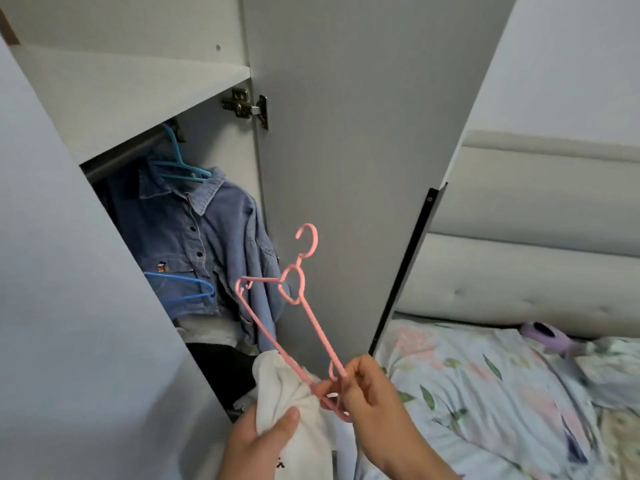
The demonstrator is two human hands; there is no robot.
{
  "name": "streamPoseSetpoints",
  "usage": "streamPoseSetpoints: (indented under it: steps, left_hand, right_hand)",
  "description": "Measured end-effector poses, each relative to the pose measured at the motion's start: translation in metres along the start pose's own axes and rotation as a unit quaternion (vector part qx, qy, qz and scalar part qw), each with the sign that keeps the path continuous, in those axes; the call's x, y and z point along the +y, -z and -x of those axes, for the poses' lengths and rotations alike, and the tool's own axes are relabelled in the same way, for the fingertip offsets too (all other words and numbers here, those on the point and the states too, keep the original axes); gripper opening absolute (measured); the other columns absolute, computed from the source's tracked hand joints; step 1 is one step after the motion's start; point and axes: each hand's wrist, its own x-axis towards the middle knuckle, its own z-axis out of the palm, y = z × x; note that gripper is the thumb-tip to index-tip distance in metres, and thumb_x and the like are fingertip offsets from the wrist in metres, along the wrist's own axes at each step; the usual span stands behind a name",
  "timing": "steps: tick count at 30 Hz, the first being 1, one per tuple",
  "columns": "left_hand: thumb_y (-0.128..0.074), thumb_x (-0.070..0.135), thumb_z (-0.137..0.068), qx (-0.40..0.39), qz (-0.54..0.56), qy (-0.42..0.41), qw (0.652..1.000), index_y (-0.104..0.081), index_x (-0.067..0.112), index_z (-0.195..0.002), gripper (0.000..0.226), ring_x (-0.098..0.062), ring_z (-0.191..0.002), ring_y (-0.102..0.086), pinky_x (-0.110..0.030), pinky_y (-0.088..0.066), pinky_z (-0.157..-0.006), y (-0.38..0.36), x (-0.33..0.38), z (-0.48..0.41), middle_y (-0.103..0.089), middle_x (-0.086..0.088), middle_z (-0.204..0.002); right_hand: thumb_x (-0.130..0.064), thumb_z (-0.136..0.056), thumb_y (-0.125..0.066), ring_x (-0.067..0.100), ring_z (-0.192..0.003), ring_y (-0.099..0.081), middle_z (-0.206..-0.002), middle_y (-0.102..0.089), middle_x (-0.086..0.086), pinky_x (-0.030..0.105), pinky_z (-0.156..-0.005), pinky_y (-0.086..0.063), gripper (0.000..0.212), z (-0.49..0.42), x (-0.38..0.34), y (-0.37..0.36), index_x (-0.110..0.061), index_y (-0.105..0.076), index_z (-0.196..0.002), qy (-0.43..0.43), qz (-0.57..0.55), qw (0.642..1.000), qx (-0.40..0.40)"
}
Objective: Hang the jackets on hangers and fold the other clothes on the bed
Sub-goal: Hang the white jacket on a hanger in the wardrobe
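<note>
My L grip (266, 439) clutches soft, limp white garment (285, 382); R grip (372, 393) pinches light, stiff pink hanger (313, 315) by arm tip. Best hold, I reckon: collar.

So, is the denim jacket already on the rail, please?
The denim jacket is hanging: its blue hanger hooks over the wardrobe rail.

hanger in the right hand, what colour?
Pink. The hanger pinched by the right hand shows clearly in the head view.
</note>
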Motion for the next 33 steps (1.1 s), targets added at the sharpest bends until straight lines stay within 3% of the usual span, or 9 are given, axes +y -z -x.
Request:
streamPoseSetpoints:
  steps: [3, 7, 12, 16, 20, 24, 28, 30, 33]
  left_hand:
    - [-0.067, -0.003, -0.086, -0.051, -0.001, 0.023, 0.998, -0.076, 0.019, -0.096, 0.026, -0.007, -0.090, -0.072, -0.023, -0.048, -0.076, 0.001, -0.006, 0.029, -0.077, 0.002, -0.092]
    - [-0.068, -0.004, -0.085, -0.070, 0.012, 0.048, 0.996, -0.076, 0.017, -0.086, 0.023, -0.017, -0.085, -0.074, -0.031, -0.050, -0.075, 0.000, -0.015, 0.071, -0.077, -0.005, -0.088]
    - [-0.066, -0.007, -0.084, -0.095, 0.049, 0.063, 0.992, -0.077, 0.004, -0.085, 0.016, -0.031, -0.078, -0.074, -0.038, -0.052, -0.074, 0.011, -0.027, 0.119, -0.075, -0.019, -0.084]
    - [-0.066, -0.003, -0.086, -0.125, 0.048, 0.058, 0.989, -0.073, 0.010, -0.095, 0.017, -0.030, -0.079, -0.074, -0.038, -0.053, -0.073, 0.026, -0.036, 0.159, -0.076, -0.014, -0.085]
    - [-0.070, -0.001, -0.076, -0.228, 0.059, 0.054, 0.970, -0.075, 0.006, -0.098, 0.023, -0.037, -0.084, -0.073, -0.039, -0.054, -0.073, 0.034, -0.037, 0.195, -0.074, -0.022, -0.091]
    - [-0.070, 0.028, -0.071, -0.275, 0.125, 0.115, 0.946, -0.074, 0.006, -0.106, 0.041, -0.044, -0.109, -0.064, -0.052, -0.048, -0.097, 0.023, -0.035, 0.223, -0.069, -0.025, -0.111]
    - [-0.060, 0.015, -0.076, -0.364, 0.135, 0.116, 0.914, -0.076, 0.001, -0.097, 0.029, -0.044, -0.095, -0.070, -0.040, -0.059, -0.071, 0.008, -0.028, 0.231, -0.068, -0.033, -0.103]
    - [-0.063, 0.012, -0.074, -0.415, 0.123, 0.102, 0.896, -0.077, 0.005, -0.097, 0.028, -0.041, -0.095, -0.070, -0.036, -0.059, -0.069, 0.002, -0.023, 0.231, -0.069, -0.032, -0.103]
    - [-0.066, 0.005, -0.069, -0.432, 0.123, 0.106, 0.887, -0.074, 0.000, -0.100, 0.032, -0.042, -0.097, -0.069, -0.038, -0.059, -0.071, -0.009, -0.018, 0.224, -0.068, -0.033, -0.106]
  right_hand:
    - [0.000, -0.099, -0.036, 0.014, -0.079, -0.066, -0.088, -0.074, 0.010, 0.027, -0.081, -0.053, 0.014, 0.043, -0.001, 0.000, -0.004, -0.050, -0.099, 0.015, 0.070, 0.997, 0.004]
    - [-0.026, -0.086, -0.038, 0.015, -0.074, -0.058, -0.083, -0.067, 0.001, 0.039, -0.081, -0.051, 0.019, 0.097, 0.000, -0.009, -0.024, -0.055, -0.096, 0.020, 0.165, 0.986, 0.030]
    - [-0.020, -0.083, -0.037, 0.005, -0.067, -0.049, -0.072, -0.055, -0.012, 0.024, -0.070, -0.044, 0.022, 0.168, 0.005, -0.033, -0.032, -0.055, -0.087, 0.026, 0.183, 0.980, 0.079]
    - [-0.022, -0.075, -0.036, 0.003, -0.067, -0.049, -0.074, -0.055, -0.020, 0.013, -0.063, -0.037, 0.025, 0.231, 0.014, -0.067, -0.039, -0.050, -0.087, -0.013, 0.204, 0.973, 0.108]
    - [-0.015, -0.082, -0.047, 0.003, -0.065, -0.043, -0.069, -0.051, -0.015, 0.018, -0.062, -0.035, 0.015, 0.278, 0.013, -0.084, -0.028, -0.050, -0.077, -0.068, 0.150, 0.971, 0.173]
    - [-0.018, -0.061, -0.044, 0.014, -0.065, -0.039, -0.066, -0.042, -0.004, 0.030, -0.063, -0.029, 0.012, 0.306, -0.004, -0.080, -0.016, -0.049, -0.071, -0.114, 0.019, 0.962, 0.247]
    - [-0.039, -0.067, -0.051, 0.019, -0.070, -0.048, -0.077, -0.052, 0.006, 0.030, -0.062, -0.036, 0.041, 0.318, -0.018, -0.068, -0.003, -0.056, -0.085, -0.126, -0.076, 0.954, 0.262]
    - [-0.054, -0.071, -0.059, 0.019, -0.073, -0.053, -0.079, -0.056, 0.005, 0.029, -0.065, -0.042, 0.059, 0.322, -0.018, -0.059, 0.001, -0.061, -0.094, -0.098, -0.068, 0.956, 0.267]
    - [-0.029, -0.083, -0.064, 0.025, -0.079, -0.056, -0.084, -0.060, 0.014, 0.040, -0.075, -0.045, 0.035, 0.326, -0.016, -0.040, 0.004, -0.060, -0.095, -0.066, -0.115, 0.950, 0.283]
